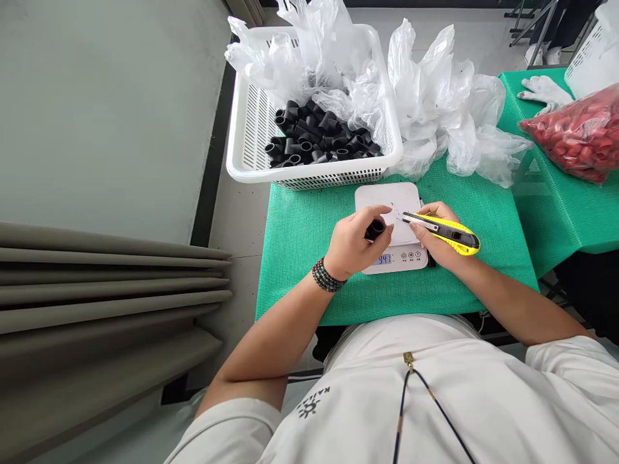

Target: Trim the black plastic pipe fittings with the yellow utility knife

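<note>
My left hand (358,245) grips a short black plastic pipe fitting (374,229) between its fingers, just above a white digital scale (387,200). My right hand (432,235) is shut around a yellow and black utility knife (449,233), whose exposed blade points left toward the fitting. The blade tip and the fitting are very close, but I cannot tell whether they touch. Both hands hover over the scale and hide much of its top. Its lit display (383,258) appears to read 34.
A white slotted basket (314,173) of black pipe fittings and clear plastic bags stands beyond the scale. More clear bags (435,96) lie to its right. A green mesh mat (309,245) covers the table. A red-filled bag (575,138) and a white glove (544,92) lie right.
</note>
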Action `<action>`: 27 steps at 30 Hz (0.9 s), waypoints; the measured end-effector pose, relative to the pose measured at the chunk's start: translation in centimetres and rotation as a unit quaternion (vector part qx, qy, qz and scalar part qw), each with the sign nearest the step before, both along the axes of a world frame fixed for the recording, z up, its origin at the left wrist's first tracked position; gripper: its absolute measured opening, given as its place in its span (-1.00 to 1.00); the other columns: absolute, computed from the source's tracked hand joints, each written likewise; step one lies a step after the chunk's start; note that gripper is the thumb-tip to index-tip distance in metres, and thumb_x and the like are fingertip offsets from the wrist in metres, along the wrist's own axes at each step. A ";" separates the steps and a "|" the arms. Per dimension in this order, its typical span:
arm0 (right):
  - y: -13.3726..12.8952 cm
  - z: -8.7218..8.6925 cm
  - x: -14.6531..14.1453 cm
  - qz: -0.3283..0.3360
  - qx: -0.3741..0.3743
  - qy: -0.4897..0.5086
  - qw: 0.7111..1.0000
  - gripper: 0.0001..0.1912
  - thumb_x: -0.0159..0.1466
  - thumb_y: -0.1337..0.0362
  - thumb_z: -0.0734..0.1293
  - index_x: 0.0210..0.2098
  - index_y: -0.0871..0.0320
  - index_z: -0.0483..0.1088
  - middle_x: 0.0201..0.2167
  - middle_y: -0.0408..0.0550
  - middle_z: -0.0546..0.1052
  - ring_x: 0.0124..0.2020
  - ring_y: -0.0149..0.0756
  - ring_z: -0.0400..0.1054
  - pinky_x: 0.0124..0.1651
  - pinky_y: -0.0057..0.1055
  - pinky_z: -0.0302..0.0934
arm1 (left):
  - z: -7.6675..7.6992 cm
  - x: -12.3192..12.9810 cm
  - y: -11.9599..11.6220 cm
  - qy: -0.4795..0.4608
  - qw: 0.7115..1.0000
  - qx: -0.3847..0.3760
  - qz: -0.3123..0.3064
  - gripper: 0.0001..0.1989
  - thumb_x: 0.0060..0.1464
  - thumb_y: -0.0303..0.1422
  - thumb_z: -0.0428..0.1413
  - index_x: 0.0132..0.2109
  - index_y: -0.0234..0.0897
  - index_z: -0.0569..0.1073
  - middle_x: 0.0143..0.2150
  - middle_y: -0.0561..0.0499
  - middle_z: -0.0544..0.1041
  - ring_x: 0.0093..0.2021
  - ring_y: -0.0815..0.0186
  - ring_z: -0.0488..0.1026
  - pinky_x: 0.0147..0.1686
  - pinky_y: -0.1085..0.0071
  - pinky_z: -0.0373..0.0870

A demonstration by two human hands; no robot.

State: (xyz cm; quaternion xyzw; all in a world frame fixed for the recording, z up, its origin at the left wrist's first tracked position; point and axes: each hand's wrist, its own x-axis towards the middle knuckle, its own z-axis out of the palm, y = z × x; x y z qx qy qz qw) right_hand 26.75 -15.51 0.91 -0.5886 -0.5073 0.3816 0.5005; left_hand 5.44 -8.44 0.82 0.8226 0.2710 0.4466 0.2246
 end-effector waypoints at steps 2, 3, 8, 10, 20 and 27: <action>0.1 0.1 -0.1 -0.003 0.002 0.005 1.000 -0.50 0.28 -0.21 0.54 -0.14 0.04 0.41 -0.40 -0.20 0.50 -0.46 -0.36 0.37 -0.43 -0.39 0.26 | 0.0 0.0 0.0 0.003 1.000 -0.019 -0.002 -0.80 0.32 -0.37 0.21 0.06 -0.25 0.52 -0.30 0.08 0.65 -0.36 0.41 0.57 -0.27 0.51 0.51; 0.1 0.1 -0.2 -0.005 0.003 0.007 1.000 -0.49 0.28 -0.22 0.54 -0.14 0.04 0.41 -0.40 -0.20 0.50 -0.46 -0.36 0.37 -0.44 -0.39 0.26 | -0.1 -0.1 0.1 0.003 0.999 -0.035 -0.004 -0.80 0.32 -0.35 0.21 0.06 -0.25 0.53 -0.30 0.07 0.65 -0.36 0.40 0.57 -0.26 0.49 0.51; -0.1 0.1 -0.2 -0.016 0.008 0.024 1.000 -0.47 0.26 -0.24 0.55 -0.13 0.03 0.40 -0.40 -0.23 0.50 -0.51 -0.41 0.34 -0.47 -0.41 0.26 | -0.5 -0.1 0.6 -0.062 0.984 -0.165 -0.026 -0.72 0.37 -0.16 0.23 0.06 -0.25 0.54 -0.27 0.02 0.64 -0.37 0.39 0.57 -0.28 0.45 0.52; -0.3 0.2 -0.1 -0.011 0.012 0.047 0.999 -0.47 0.27 -0.22 0.55 -0.11 0.01 0.39 -0.43 -0.26 0.49 -0.53 -0.42 0.33 -0.47 -0.41 0.28 | -0.6 -0.1 0.8 -0.102 0.972 -0.207 -0.039 -0.66 0.37 -0.09 0.25 0.07 -0.25 0.53 -0.25 -0.01 0.63 -0.38 0.40 0.56 -0.32 0.45 0.51; -0.6 0.6 0.1 0.024 0.049 0.166 0.985 -0.51 0.28 -0.14 0.58 -0.10 -0.02 0.35 -0.49 -0.32 0.53 -0.59 -0.43 0.38 -0.53 -0.47 0.29 | -0.9 0.1 1.1 -0.167 0.937 -0.291 -0.098 -0.47 0.25 0.00 0.37 0.15 -0.25 0.48 -0.17 -0.06 0.62 -0.26 0.39 0.54 -0.30 0.48 0.49; -0.7 0.5 0.3 0.041 0.014 0.163 0.986 -0.52 0.29 -0.16 0.57 -0.11 -0.03 0.34 -0.51 -0.32 0.50 -0.59 -0.40 0.36 -0.53 -0.44 0.29 | -1.0 0.1 1.1 -0.174 0.930 -0.303 -0.111 -0.47 0.24 -0.02 0.39 0.15 -0.24 0.48 -0.15 -0.06 0.61 -0.22 0.37 0.57 -0.29 0.48 0.53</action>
